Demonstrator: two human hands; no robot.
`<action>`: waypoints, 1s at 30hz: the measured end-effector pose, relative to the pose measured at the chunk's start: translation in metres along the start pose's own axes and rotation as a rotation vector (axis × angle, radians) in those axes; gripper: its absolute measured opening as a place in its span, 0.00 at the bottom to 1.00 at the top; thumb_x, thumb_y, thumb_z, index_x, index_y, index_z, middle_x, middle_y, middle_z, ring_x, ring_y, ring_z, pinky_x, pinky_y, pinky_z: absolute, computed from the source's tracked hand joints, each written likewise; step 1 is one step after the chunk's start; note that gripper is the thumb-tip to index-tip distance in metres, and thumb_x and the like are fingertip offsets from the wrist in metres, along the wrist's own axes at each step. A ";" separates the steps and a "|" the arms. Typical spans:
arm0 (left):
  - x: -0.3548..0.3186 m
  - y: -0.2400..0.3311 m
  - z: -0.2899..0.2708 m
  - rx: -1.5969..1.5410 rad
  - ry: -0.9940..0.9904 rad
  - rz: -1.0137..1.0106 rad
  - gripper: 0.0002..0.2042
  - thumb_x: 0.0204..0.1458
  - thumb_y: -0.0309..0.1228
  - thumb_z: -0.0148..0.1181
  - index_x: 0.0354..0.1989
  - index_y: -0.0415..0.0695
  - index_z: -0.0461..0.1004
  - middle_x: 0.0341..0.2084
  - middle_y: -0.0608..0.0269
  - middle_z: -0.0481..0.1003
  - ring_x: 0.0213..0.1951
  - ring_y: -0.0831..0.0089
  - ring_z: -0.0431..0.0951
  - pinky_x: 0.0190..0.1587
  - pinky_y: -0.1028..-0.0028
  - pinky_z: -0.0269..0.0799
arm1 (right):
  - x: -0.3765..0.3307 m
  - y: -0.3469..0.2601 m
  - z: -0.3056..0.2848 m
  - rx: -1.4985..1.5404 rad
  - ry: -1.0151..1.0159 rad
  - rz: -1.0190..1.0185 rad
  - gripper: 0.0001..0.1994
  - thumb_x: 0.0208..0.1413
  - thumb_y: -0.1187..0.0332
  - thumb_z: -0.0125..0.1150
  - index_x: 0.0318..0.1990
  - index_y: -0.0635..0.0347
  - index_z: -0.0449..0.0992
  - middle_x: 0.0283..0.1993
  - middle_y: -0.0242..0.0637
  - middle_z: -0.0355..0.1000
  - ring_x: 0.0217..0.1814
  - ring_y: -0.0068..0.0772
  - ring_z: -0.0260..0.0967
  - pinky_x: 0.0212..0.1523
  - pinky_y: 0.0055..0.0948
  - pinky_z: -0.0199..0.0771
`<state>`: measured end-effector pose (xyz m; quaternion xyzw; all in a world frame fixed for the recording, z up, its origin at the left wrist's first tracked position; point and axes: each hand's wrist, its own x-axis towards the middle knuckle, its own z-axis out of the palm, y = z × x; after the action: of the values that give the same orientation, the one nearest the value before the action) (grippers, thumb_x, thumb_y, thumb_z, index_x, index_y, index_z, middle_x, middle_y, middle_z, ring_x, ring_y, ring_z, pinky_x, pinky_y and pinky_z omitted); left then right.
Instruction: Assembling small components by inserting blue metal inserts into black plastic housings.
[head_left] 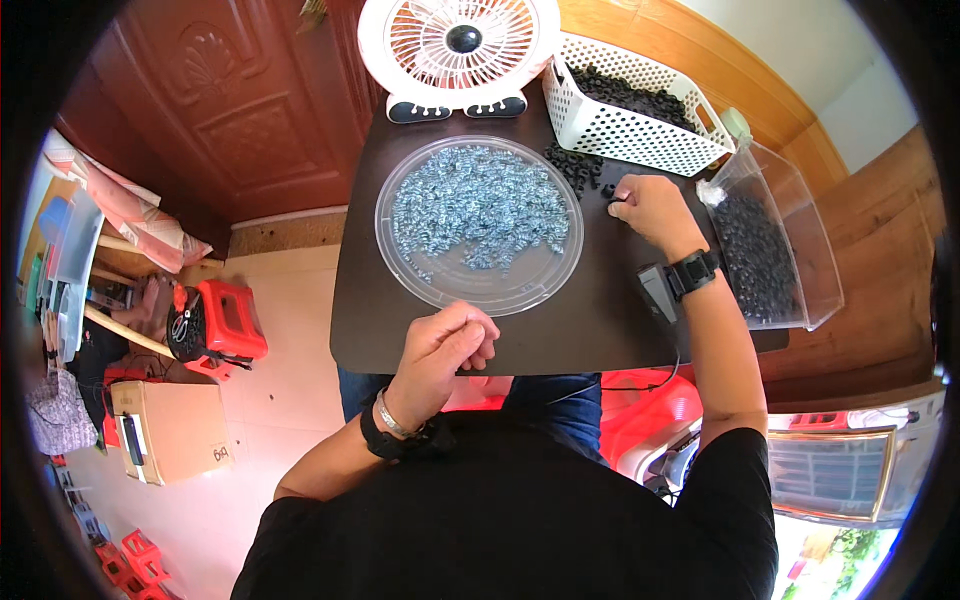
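From the head camera, looking straight down: the left hand sits at the near edge of the dark table, fingers curled in tight against the thumb. It looks pinched on something small, but what lies inside the curl is hidden, so I cannot tell what it holds.

Just beyond that hand lies the clear round lid, spread with small silvery-blue screws.

The right hand is out ahead and to the right, fingers narrowed and pressed down at the edge of a loose pile of black rings on the tabletop. A fingertip seems to rest on one ring. Whether it has actually lifted one is too small to tell.

Behind the right hand stands a white basket holding more black pieces. To its right, a clear bin is also loaded with them. A white fan stands at the far end of the table.

To do this pick well, my judgement is: draw a single ring clear of the pile with one fingertip before pinching, so neighbours do not come along. Keep the left hand low and steady near the lid.
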<state>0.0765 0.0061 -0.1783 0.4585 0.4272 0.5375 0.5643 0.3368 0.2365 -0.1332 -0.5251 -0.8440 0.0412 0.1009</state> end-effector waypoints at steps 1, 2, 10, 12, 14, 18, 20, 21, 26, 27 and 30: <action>0.000 0.000 0.000 -0.008 -0.009 -0.002 0.12 0.60 0.33 0.47 0.34 0.37 0.74 0.23 0.64 0.74 0.25 0.80 0.70 0.30 0.80 0.64 | 0.002 -0.002 0.003 -0.021 -0.014 0.010 0.11 0.43 0.65 0.64 0.33 0.62 0.77 0.31 0.50 0.75 0.39 0.53 0.73 0.42 0.42 0.72; 0.000 0.001 -0.001 -0.010 -0.004 -0.002 0.12 0.60 0.33 0.47 0.34 0.37 0.74 0.23 0.64 0.74 0.25 0.80 0.70 0.30 0.80 0.64 | 0.003 -0.002 0.006 -0.021 -0.017 0.006 0.11 0.43 0.65 0.64 0.33 0.62 0.77 0.31 0.50 0.75 0.39 0.53 0.73 0.42 0.42 0.72; -0.001 0.003 -0.002 -0.051 -0.054 -0.025 0.09 0.59 0.31 0.48 0.37 0.40 0.74 0.25 0.68 0.72 0.27 0.84 0.68 0.31 0.82 0.64 | -0.037 -0.038 -0.018 0.483 0.116 -0.085 0.13 0.44 0.77 0.63 0.40 0.64 0.74 0.31 0.38 0.74 0.31 0.30 0.72 0.38 0.27 0.73; -0.001 0.002 -0.003 -0.033 -0.046 -0.027 0.10 0.60 0.32 0.48 0.38 0.40 0.73 0.26 0.67 0.72 0.27 0.83 0.68 0.31 0.82 0.63 | -0.056 -0.070 -0.029 0.589 0.122 -0.195 0.15 0.44 0.78 0.65 0.42 0.66 0.73 0.31 0.34 0.74 0.31 0.22 0.68 0.38 0.23 0.71; 0.001 0.005 -0.002 -0.013 -0.047 -0.033 0.11 0.61 0.34 0.47 0.40 0.40 0.73 0.26 0.66 0.73 0.27 0.82 0.69 0.31 0.81 0.62 | -0.073 -0.097 -0.041 0.682 0.044 -0.223 0.16 0.44 0.79 0.65 0.43 0.66 0.73 0.34 0.35 0.74 0.33 0.23 0.69 0.39 0.23 0.72; 0.007 0.011 0.008 0.000 -0.113 -0.014 0.11 0.60 0.36 0.47 0.42 0.41 0.71 0.29 0.67 0.72 0.28 0.82 0.69 0.31 0.81 0.61 | -0.091 -0.125 -0.037 0.689 -0.052 -0.412 0.17 0.43 0.80 0.65 0.43 0.63 0.72 0.36 0.37 0.73 0.34 0.28 0.72 0.39 0.26 0.73; 0.008 0.010 0.015 -0.041 -0.113 0.008 0.11 0.61 0.36 0.47 0.42 0.42 0.69 0.29 0.67 0.71 0.28 0.82 0.68 0.31 0.81 0.61 | -0.096 -0.135 -0.030 0.662 -0.073 -0.504 0.17 0.43 0.80 0.63 0.43 0.63 0.72 0.36 0.40 0.72 0.34 0.35 0.73 0.38 0.30 0.74; 0.008 0.011 0.017 -0.089 -0.092 -0.013 0.07 0.60 0.31 0.50 0.37 0.40 0.67 0.28 0.67 0.68 0.28 0.83 0.67 0.31 0.79 0.65 | -0.096 -0.141 -0.030 0.620 -0.081 -0.578 0.18 0.41 0.81 0.62 0.43 0.62 0.71 0.35 0.42 0.71 0.35 0.42 0.72 0.37 0.34 0.73; 0.003 0.002 0.012 -0.087 -0.064 -0.021 0.05 0.59 0.29 0.50 0.36 0.40 0.67 0.26 0.68 0.68 0.28 0.84 0.67 0.30 0.79 0.65 | -0.106 -0.161 -0.027 0.471 0.026 -0.659 0.19 0.38 0.81 0.60 0.43 0.62 0.71 0.33 0.42 0.70 0.35 0.47 0.69 0.36 0.38 0.72; 0.000 0.002 0.009 -0.070 -0.095 -0.047 0.05 0.59 0.29 0.51 0.35 0.40 0.67 0.25 0.68 0.68 0.27 0.84 0.67 0.30 0.79 0.65 | -0.108 -0.161 -0.025 0.483 0.040 -0.667 0.19 0.38 0.81 0.59 0.43 0.62 0.71 0.33 0.42 0.70 0.35 0.47 0.70 0.36 0.38 0.72; -0.005 -0.001 0.010 -0.018 -0.130 -0.002 0.06 0.59 0.30 0.51 0.34 0.40 0.67 0.23 0.69 0.68 0.27 0.83 0.66 0.30 0.79 0.65 | -0.117 -0.165 -0.024 0.478 0.037 -0.691 0.18 0.39 0.81 0.60 0.43 0.63 0.72 0.35 0.42 0.71 0.36 0.45 0.70 0.36 0.37 0.73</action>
<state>0.0857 0.0000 -0.1768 0.4872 0.3852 0.5098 0.5953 0.2476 0.0574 -0.0956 -0.1736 -0.9352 0.1903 0.2430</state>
